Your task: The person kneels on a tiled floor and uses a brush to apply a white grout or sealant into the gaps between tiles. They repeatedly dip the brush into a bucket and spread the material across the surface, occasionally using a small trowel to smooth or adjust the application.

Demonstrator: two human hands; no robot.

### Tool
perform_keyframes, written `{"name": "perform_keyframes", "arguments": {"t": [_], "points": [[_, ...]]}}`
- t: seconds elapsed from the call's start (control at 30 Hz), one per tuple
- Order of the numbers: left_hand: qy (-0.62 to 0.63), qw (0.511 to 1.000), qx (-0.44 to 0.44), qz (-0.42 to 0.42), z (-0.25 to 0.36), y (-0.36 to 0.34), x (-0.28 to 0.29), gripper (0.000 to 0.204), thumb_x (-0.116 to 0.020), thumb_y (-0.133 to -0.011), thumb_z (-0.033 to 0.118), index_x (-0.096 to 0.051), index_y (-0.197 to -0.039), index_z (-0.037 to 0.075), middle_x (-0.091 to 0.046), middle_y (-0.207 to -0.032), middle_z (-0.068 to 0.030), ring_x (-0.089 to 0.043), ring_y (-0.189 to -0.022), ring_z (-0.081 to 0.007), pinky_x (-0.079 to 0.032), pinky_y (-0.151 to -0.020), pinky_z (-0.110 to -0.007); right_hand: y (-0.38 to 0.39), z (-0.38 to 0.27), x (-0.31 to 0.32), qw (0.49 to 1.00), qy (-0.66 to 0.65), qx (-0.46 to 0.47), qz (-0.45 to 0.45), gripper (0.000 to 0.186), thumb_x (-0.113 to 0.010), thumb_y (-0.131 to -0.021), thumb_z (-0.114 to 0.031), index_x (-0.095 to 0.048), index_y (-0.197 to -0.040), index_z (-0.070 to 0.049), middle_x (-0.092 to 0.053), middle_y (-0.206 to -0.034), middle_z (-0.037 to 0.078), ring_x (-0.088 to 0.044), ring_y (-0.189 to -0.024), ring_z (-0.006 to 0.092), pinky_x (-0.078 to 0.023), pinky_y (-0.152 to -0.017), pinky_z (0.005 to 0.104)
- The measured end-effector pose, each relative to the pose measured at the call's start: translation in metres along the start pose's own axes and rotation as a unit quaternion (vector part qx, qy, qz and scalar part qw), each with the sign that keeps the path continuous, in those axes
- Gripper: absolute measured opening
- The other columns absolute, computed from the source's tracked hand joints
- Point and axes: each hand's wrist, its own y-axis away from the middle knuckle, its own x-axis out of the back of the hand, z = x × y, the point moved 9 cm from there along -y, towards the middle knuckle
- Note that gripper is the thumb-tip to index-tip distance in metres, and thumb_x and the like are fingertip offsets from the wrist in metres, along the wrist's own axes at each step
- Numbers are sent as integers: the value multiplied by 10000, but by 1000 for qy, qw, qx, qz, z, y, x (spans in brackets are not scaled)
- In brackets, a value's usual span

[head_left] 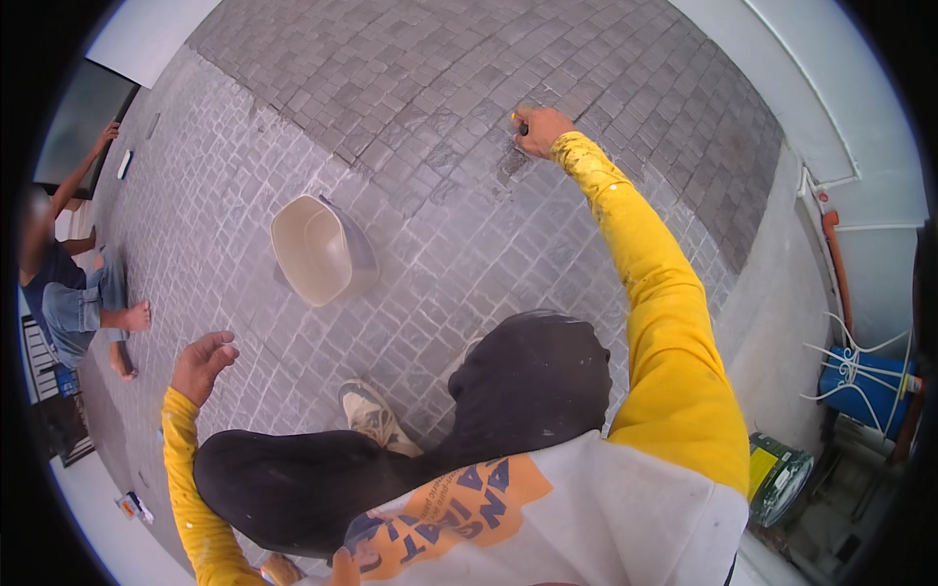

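My right hand (540, 131) is stretched out far over the stone-patterned paving (420, 244), at the border between its darker far part and the lighter part nearer me. Its fingers are closed round a dark-handled tool (525, 128) that looks like a brush; the fingers hide most of it. A dark, wet-looking patch (511, 168) lies just below that hand. My left hand (202, 369) hangs beside my left knee, loosely curled, fingers apart from the thumb and nothing held. Between the hands stands a cream bucket (320, 252), its inside facing me, contents not discernible.
At the left another person (73, 293) sits barefoot on the floor, one arm raised by a dark panel (88, 127). A white-and-dark object (125, 164) lies near. A white wall (831, 88) bounds the right, with a blue container (860, 391) and a green pail (780, 479).
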Motion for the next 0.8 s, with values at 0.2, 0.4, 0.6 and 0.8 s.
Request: {"name": "perform_keyframes", "arguments": {"t": [0.2,0.4,0.6,0.8], "points": [[-14,1000,-10,-6,-1,0,-2,498,-662,-956,322,-580,-1271,-55,-710,-1007,-113,-653,-942,-174,-506,-883,-303,49,-72,-33,966,-214,116,-92,301,-687,-799,-268,-692,-1060,-118,-708,-901,100,-680,-838,276,-529,-755,393],[-4,1000,-10,6,0,7,0,467,-649,-965,305,-589,-1261,-51,-715,-1004,-104,-659,-943,-178,-508,-887,-301,-38,127,57,919,-307,-223,104,286,-711,-784,-207,-739,-1056,-123,-695,-781,41,-629,-610,141,-503,-540,296],[-10,1000,-9,-2,2,10,-2,449,-646,-969,293,-590,-1253,-50,-711,-990,-94,-654,-945,-169,-506,-888,-296,-52,174,53,848,-396,-289,203,299,-671,-803,-242,-710,-1000,-20,-687,-753,83,-647,-602,162,-524,-538,312],[18,1000,4,-19,-6,5,-5,388,-658,-973,240,-591,-1250,-23,-691,-977,-58,-644,-931,-137,-510,-873,-279,-44,166,58,826,-385,-348,220,313,-659,-761,-275,-740,-895,-5,-720,-798,156,-694,-669,231,-540,-602,358]]}}
